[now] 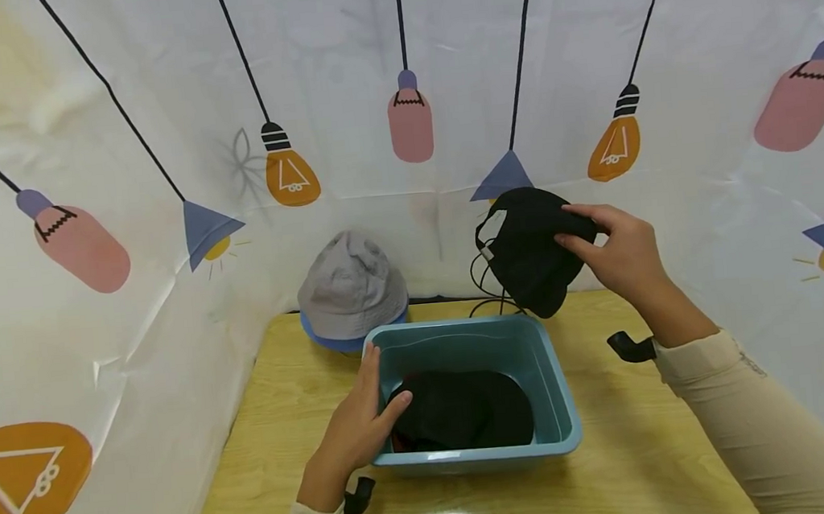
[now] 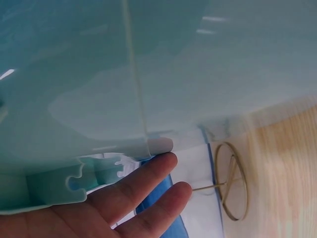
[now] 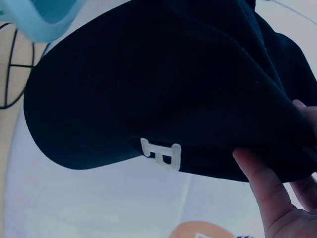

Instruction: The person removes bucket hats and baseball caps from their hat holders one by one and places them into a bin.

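Observation:
My right hand (image 1: 618, 253) pinches a black baseball cap (image 1: 535, 251) by its crown, thumb on one side and fingers on the other. The cap hangs tilted above the back right of a blue-green plastic basin (image 1: 566, 406), its brim downward. A white letter-like emblem (image 3: 161, 153) marks its front in the right wrist view. My left hand (image 1: 356, 423) rests at the basin's left rim, fingers straight along the outside and thumb extended over the inside. Another black cap (image 1: 464, 410) lies in the basin. In the left wrist view, fingers (image 2: 158, 171) lie close to the outer wall.
A grey bucket hat (image 1: 352, 286) sits over a blue hat (image 1: 335, 344) behind the basin's left corner. Black wire stand (image 1: 495, 303) loops show behind the basin, under the held cap. The wooden table (image 1: 638, 449) ends against a white printed backdrop (image 1: 339, 69).

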